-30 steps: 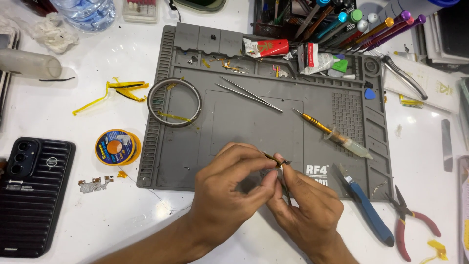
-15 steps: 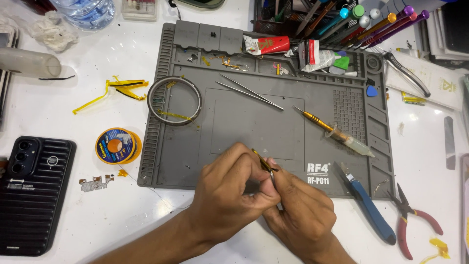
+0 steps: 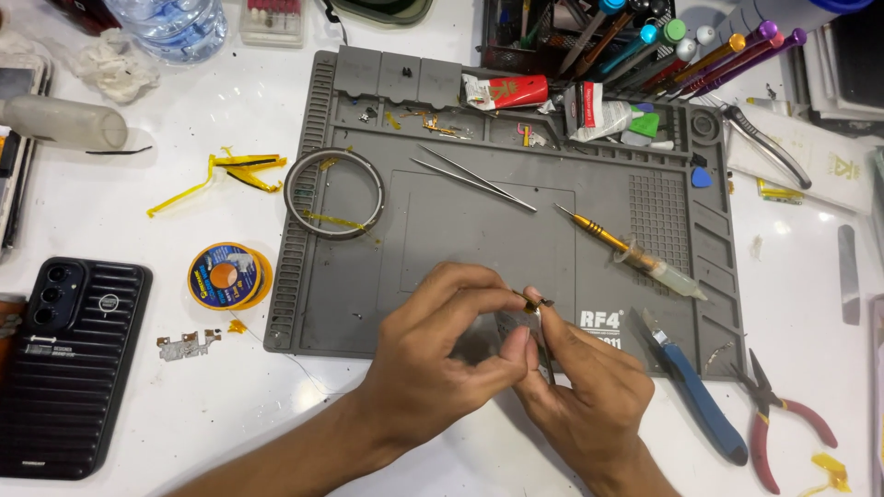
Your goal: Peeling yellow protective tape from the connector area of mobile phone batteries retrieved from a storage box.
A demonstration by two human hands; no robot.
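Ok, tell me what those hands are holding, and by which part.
Both the left hand and right hand pinch a tiny dark-and-yellow part by its lower end at the fingertips; what it is cannot be told.

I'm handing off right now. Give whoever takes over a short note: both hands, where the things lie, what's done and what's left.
Left hand: fingertips pinched on a small dark part with a yellow strip, held above the grey work mat.
Right hand: its grip is on the same small part from below.
Lying untouched on the mat: tweezers, yellow-handled screwdriver, syringe.
Off the mat: blue-handled cutter and red pliers to the right, black phone to the left.
Done: part picked up. Left: the part is not yet set down.
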